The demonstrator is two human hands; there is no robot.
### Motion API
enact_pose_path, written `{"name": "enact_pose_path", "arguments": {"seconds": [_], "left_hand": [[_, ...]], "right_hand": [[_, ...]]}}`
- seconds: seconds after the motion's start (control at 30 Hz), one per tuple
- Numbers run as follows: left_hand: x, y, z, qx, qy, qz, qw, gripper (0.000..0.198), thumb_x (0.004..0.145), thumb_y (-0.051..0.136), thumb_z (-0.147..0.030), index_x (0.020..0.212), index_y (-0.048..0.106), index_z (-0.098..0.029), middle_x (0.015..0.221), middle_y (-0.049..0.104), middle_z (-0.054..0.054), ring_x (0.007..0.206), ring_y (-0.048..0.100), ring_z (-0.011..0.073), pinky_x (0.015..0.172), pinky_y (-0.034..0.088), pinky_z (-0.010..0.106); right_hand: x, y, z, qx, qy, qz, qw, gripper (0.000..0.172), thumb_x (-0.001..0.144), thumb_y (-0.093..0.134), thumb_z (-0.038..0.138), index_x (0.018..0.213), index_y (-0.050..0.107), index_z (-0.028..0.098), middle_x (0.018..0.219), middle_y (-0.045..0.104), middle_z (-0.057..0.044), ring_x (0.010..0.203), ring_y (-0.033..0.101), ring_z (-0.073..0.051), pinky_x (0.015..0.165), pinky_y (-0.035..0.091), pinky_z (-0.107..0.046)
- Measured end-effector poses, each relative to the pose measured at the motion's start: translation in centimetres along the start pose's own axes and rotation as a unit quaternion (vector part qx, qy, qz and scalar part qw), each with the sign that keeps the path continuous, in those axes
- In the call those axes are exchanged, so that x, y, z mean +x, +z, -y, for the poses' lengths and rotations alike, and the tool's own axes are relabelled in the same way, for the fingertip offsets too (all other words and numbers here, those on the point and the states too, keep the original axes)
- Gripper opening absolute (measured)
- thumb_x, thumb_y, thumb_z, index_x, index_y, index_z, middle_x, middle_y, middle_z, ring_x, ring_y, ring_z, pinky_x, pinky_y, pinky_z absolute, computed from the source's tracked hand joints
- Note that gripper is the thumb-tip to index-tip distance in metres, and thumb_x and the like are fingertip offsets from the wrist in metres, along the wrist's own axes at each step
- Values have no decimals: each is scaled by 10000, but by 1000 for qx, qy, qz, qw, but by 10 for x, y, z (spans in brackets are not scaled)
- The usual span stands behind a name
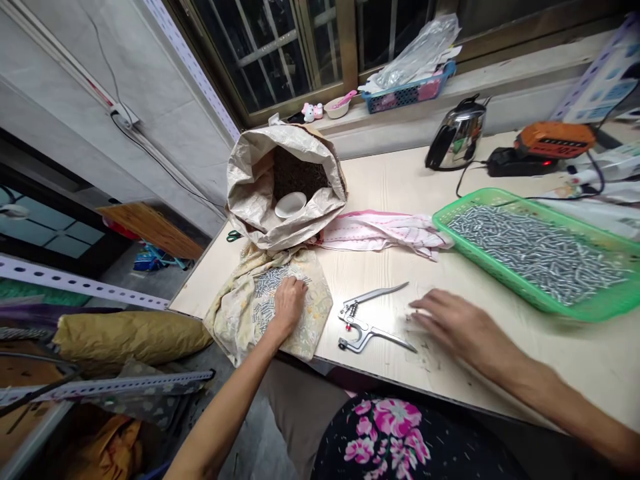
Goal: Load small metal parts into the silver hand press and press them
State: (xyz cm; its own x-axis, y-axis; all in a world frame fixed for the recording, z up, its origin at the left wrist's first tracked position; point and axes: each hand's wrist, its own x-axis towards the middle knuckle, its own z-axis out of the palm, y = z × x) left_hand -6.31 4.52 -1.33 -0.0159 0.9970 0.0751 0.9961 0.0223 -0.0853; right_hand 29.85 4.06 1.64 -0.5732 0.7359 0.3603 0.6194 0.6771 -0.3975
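My left hand [290, 303] rests on a patterned yellowish cloth [317, 327], its fingers curled down at the edge of a pile of small silver metal pieces [265, 313]. Whatever sits under its fingertips is hidden. Over the table, my right hand [453, 327] is blurred, with its fingers stretched out to the left and apart; I see nothing in it. Between the two hands lie metal snap pliers [365, 327], their handles spread and pointing right, with a spring and a red dot near the jaw.
Behind the cloth stands an open sack [245, 180] of dark small pieces with a white bowl [291, 205] inside. A pink-white cloth [380, 233] lies beside it. At right are a green basket [480, 273] of silver metal pieces, a kettle [460, 133] and an orange battery [555, 140] on a charger.
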Motion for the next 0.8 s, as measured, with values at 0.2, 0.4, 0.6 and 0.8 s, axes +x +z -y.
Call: {"name": "enact_pose_path", "arguments": {"seconds": [0.2, 0.4, 0.6, 0.8], "left_hand": [[11, -3, 6, 41, 79, 39, 995, 183, 953, 443, -158, 922, 623, -167, 972, 601, 101, 942, 508, 239, 769, 401, 331], [16, -1, 10, -2, 116, 59, 991, 204, 948, 422, -130, 937, 623, -163, 963, 593, 96, 960, 509, 229, 822, 418, 331], [17, 0, 10, -23, 127, 53, 990, 230, 954, 407, -164, 946, 637, -150, 945, 591, 96, 954, 514, 226, 830, 423, 327], [21, -11, 4, -57, 113, 65, 990, 259, 921, 407, -143, 814, 643, -154, 911, 604, 93, 949, 532, 226, 832, 429, 324]], "right_hand": [[-7, 59, 30, 21, 4, 116, 993, 159, 968, 467, 234, 916, 613, 200, 865, 587, -46, 752, 571, -180, 664, 447, -318], [-8, 73, 31, -15, -9, 105, 994, 125, 953, 480, 176, 859, 561, 189, 850, 579, -40, 750, 554, -189, 645, 408, -315], [-7, 72, 34, -20, -15, 93, 995, 126, 952, 452, 159, 847, 514, 191, 854, 569, -39, 731, 534, -175, 626, 379, -297], [-8, 75, 32, -21, -17, 83, 996, 102, 939, 462, 152, 854, 500, 196, 856, 563, -35, 734, 535, -174, 625, 373, -293]]}}
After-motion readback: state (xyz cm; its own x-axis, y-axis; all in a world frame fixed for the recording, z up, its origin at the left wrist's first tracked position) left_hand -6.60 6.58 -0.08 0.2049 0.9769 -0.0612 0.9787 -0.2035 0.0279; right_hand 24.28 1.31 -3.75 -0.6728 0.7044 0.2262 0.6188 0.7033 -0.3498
